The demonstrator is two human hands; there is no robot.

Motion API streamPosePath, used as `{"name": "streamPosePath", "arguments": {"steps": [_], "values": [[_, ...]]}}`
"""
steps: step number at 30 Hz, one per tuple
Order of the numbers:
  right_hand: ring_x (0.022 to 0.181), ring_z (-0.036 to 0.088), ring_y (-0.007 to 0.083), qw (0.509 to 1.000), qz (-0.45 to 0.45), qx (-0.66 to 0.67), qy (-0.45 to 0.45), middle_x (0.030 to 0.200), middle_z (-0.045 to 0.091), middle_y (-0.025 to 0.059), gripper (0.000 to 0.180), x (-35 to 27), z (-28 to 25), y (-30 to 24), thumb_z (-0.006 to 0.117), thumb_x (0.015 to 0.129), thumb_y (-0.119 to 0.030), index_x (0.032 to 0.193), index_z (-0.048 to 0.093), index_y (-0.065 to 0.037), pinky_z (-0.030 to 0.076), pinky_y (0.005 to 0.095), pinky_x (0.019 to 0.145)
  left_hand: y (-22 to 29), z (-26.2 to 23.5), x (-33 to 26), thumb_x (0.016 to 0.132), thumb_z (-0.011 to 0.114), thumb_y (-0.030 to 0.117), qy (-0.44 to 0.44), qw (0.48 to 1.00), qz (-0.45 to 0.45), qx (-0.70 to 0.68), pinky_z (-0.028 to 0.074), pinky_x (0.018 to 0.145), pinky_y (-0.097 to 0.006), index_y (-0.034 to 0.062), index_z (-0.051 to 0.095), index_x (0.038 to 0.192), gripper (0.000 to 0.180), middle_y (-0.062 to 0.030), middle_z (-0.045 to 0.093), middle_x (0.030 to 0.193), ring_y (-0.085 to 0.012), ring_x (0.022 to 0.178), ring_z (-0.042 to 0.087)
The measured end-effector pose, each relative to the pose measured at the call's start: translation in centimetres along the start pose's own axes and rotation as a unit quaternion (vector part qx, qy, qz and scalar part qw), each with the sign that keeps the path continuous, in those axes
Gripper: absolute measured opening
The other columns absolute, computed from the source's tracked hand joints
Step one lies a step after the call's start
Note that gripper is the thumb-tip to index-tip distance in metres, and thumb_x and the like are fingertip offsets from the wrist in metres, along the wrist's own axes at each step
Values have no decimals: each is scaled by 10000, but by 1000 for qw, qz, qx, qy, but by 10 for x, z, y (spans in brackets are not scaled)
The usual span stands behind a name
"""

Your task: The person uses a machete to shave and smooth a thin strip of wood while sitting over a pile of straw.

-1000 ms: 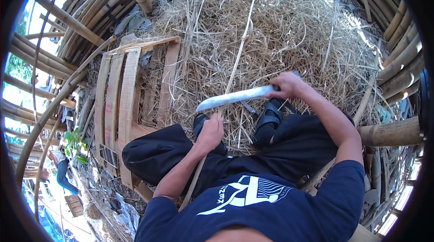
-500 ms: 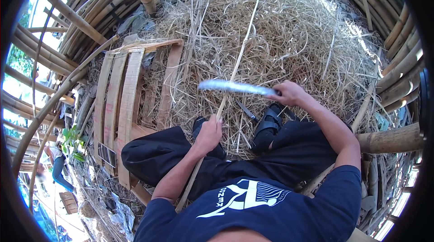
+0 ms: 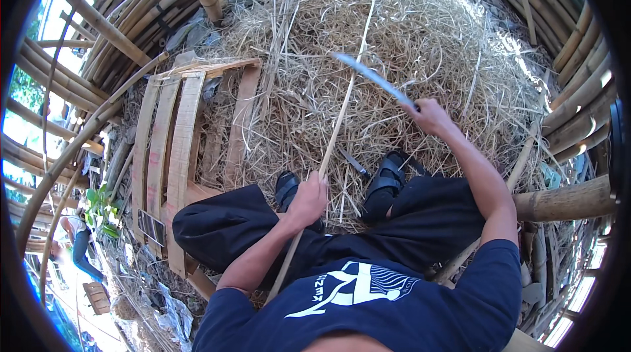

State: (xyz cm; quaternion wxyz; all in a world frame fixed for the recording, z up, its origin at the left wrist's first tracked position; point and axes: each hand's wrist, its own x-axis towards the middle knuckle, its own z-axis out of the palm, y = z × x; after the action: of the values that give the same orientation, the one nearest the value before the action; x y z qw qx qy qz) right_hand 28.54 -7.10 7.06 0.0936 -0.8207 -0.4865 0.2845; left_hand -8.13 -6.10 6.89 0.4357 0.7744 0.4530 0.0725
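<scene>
My left hand point(image 3: 308, 201) is closed round a long, thin, pale bamboo strip point(image 3: 344, 106). The strip slants from under my left arm, past my knees, and out over the shavings ahead. In my right hand point(image 3: 432, 117) is a long-bladed knife point(image 3: 378, 79), gripped by its dark handle. Its blade points to the far left and crosses over the upper part of the strip; I cannot tell whether they touch. A second, smaller knife point(image 3: 353, 162) lies on the ground between my sandalled feet.
A heap of dry bamboo shavings point(image 3: 420, 30) covers the ground ahead. On the left lies a slatted wooden pallet point(image 3: 187, 128). Bamboo poles point(image 3: 565, 201) stand or lie around both sides. Far left, beyond the poles, another person point(image 3: 82, 247) bends over.
My right hand has swung the knife forward, away from me, and the blade now angles up to the far left. The left hand still grips the strip, nearly in place.
</scene>
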Motion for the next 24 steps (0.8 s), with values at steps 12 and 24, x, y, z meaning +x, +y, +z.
{"name": "streamPosePath", "arguments": {"steps": [12,24], "values": [[687,650,329,964,-210,-161,41,736,668,139,600,6,14,9,549,835,-647,860,676,-60,524,416,661,-11,-1,2,980,450,181,24,999,11,25,437,556,-541,-41,466,915,232,-305,573,655,-486,654,582],[784,674,340,992,73,-3,98,790,673,212,764,2,3,31,448,861,-704,867,702,17,514,447,744,-13,-14,11,981,473,229,23,999,8,-45,455,524,-439,-33,481,893,277,-208,558,602,-336,554,599]]}}
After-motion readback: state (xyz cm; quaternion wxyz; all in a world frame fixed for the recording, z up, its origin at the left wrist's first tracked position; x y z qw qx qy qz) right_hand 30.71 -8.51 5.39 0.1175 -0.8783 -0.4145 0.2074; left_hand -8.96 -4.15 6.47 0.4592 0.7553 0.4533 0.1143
